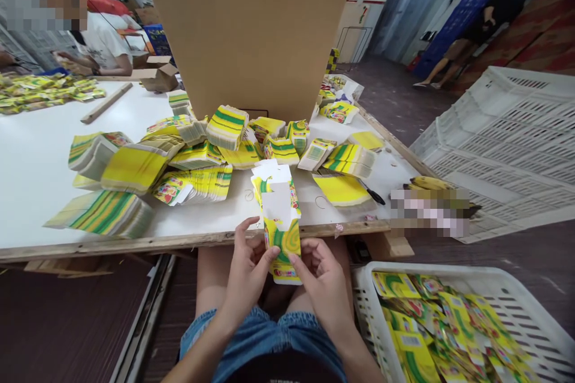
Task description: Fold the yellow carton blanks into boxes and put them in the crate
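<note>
Between my two hands, over my lap at the table's front edge, is a yellow and green printed carton (283,236) with white flaps standing up at its far end. My left hand (250,266) pinches its left side with thumb and fingers. On the right side, my right hand (320,263) grips it the same way. Just beyond lie several stacks of flat yellow cartons (202,182) on the white table. To their right is a flat yellow piece (342,190) with a black-handled tool (375,196) partly under it.
A large brown cardboard box (251,30) stands behind the stacks. At my lower right, a white basket (494,278) holds many yellow cartons. Bananas (431,184) lie by the table's right corner, near stacked white crates (503,155). One person (105,42) sits far left; another (483,30) stands back right.
</note>
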Motion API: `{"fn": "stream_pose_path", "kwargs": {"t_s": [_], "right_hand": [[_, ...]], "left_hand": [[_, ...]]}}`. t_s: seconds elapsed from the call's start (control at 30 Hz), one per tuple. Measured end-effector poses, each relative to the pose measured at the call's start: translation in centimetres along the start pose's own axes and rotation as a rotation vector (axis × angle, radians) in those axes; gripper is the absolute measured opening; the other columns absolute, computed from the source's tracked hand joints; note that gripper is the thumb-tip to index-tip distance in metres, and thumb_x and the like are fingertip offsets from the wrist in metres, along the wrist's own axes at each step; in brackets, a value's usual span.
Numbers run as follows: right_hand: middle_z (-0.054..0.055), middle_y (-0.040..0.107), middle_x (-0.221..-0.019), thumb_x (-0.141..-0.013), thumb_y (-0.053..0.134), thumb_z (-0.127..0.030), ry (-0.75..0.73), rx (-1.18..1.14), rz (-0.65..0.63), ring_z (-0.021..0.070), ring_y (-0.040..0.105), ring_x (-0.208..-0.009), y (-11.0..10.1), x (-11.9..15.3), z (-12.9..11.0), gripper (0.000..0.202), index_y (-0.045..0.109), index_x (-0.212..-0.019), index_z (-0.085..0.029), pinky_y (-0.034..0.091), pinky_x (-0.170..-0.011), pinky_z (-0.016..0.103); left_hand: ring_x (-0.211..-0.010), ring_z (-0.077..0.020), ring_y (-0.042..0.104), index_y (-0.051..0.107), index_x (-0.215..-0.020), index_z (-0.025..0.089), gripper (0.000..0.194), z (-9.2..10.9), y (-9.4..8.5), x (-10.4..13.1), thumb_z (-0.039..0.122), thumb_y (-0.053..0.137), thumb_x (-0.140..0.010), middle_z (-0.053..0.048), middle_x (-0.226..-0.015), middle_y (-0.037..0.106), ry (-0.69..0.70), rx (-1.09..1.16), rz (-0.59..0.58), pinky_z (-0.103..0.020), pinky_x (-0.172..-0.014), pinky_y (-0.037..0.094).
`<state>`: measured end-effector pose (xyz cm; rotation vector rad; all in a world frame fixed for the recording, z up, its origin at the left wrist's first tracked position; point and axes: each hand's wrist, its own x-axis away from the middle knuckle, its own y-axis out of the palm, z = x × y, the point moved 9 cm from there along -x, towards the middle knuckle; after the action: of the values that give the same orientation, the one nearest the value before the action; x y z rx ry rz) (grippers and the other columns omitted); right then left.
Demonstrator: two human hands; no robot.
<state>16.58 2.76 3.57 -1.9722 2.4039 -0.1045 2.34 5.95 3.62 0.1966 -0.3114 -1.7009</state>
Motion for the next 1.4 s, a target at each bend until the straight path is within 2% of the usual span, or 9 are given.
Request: {"fn": "stream_pose_path", "kwargs": {"t_s": [0.2,0.43,0.53,0.63,0.7,0.8,1.0,1.27,1.4], "right_hand": [[0.008,0.063,-0.121,-0.089,0.060,-0.034,-0.049,-0.119,-0.188,0.0201,0.064,-0.099,0.3,0.0,-1.8,0.049,0.044,-0.135,-0.027,0.052,-0.088,0.033],[0.002,0.065,-0.080,-0.092,0.056,-0.037,-0.090,0.024,-0.302,0.0167,0.062,-0.074,0.1,-0.4,-2.6,0.019,0.065,-0.089,-0.020,0.049,-0.067,0.025],[0.003,0.065,-0.083,-0.092,0.056,-0.034,-0.151,0.066,-0.232,0.0175,0.061,-0.078,-0.2,-0.6,-2.8,0.019,0.065,-0.085,-0.020,0.048,-0.071,0.026],[0.005,0.067,-0.097,-0.092,0.058,-0.033,-0.131,-0.031,-0.155,0.0194,0.063,-0.088,-0.8,-0.7,-2.2,0.028,0.056,-0.119,-0.024,0.051,-0.079,0.030],[0.006,0.067,-0.105,-0.092,0.056,-0.033,-0.163,-0.022,-0.148,0.0207,0.063,-0.097,-1.0,-0.8,-2.2,0.034,0.054,-0.125,-0.026,0.050,-0.086,0.033],[0.009,0.064,-0.109,-0.094,0.050,-0.040,-0.285,0.112,-0.183,0.0239,0.059,-0.106,-1.3,-0.8,-3.4,0.028,0.071,-0.101,-0.023,0.046,-0.091,0.035],[0.002,0.071,-0.084,-0.084,0.063,-0.030,0.027,0.190,-0.295,0.0198,0.064,-0.075,-0.1,-0.8,-1.4,0.034,0.058,-0.117,-0.022,0.048,-0.065,0.028],[-0.006,0.063,-0.053,-0.083,0.066,-0.033,-0.011,0.466,-0.234,0.0161,0.055,-0.049,0.0,-0.9,-1.2,0.041,0.058,-0.122,-0.023,0.037,-0.050,0.024],[0.006,0.074,-0.090,-0.091,0.056,-0.042,-0.142,0.381,-0.213,0.0219,0.067,-0.083,-0.2,-0.9,-2.3,0.038,0.064,-0.123,-0.023,0.050,-0.070,0.029]], "left_hand": [[-0.104,-0.0214,0.065,0.026,-0.142,0.027,0.063,0.6,1.3,1.0,0.023,0.060,-0.089,-0.011,-0.118,0.067,-0.057,-0.003,-0.292,-0.031,-0.086,0.050],[-0.088,-0.0184,0.069,0.052,-0.111,0.024,0.035,-0.1,1.9,2.0,0.020,0.070,-0.081,-0.006,-0.101,0.071,-0.197,0.133,-0.449,-0.026,-0.076,0.051],[-0.084,-0.0181,0.069,0.040,-0.128,0.029,0.055,-0.5,1.9,2.1,0.021,0.070,-0.082,-0.006,-0.100,0.071,-0.216,0.149,-0.431,-0.026,-0.073,0.051],[-0.087,-0.0194,0.069,0.024,-0.142,0.030,0.076,-0.6,1.9,2.1,0.023,0.070,-0.082,-0.008,-0.102,0.071,-0.222,0.121,-0.429,-0.028,-0.074,0.052],[-0.090,-0.0209,0.069,0.037,-0.137,0.025,0.065,-0.6,2.0,2.1,0.025,0.070,-0.082,-0.010,-0.105,0.071,-0.219,0.082,-0.452,-0.029,-0.076,0.052],[-0.095,-0.0225,0.068,0.051,-0.125,0.021,0.047,-0.6,1.3,1.7,0.025,0.069,-0.082,-0.010,-0.110,0.070,-0.170,-0.023,-0.387,-0.029,-0.078,0.052],[-0.107,-0.0246,0.064,0.050,-0.130,0.023,0.047,-1.1,1.1,1.5,0.022,0.064,-0.086,-0.011,-0.121,0.066,-0.116,-0.135,-0.325,-0.034,-0.088,0.051],[-0.108,-0.0255,0.065,0.050,-0.130,0.022,0.052,-0.1,1.7,1.6,0.023,0.069,-0.082,-0.012,-0.116,0.069,-0.171,0.034,-0.351,-0.033,-0.086,0.052],[-0.099,-0.0244,0.069,0.053,-0.127,0.021,0.051,-0.5,2.0,1.5,0.021,0.072,-0.079,-0.011,-0.109,0.072,-0.178,0.080,-0.357,-0.031,-0.081,0.053]]}}
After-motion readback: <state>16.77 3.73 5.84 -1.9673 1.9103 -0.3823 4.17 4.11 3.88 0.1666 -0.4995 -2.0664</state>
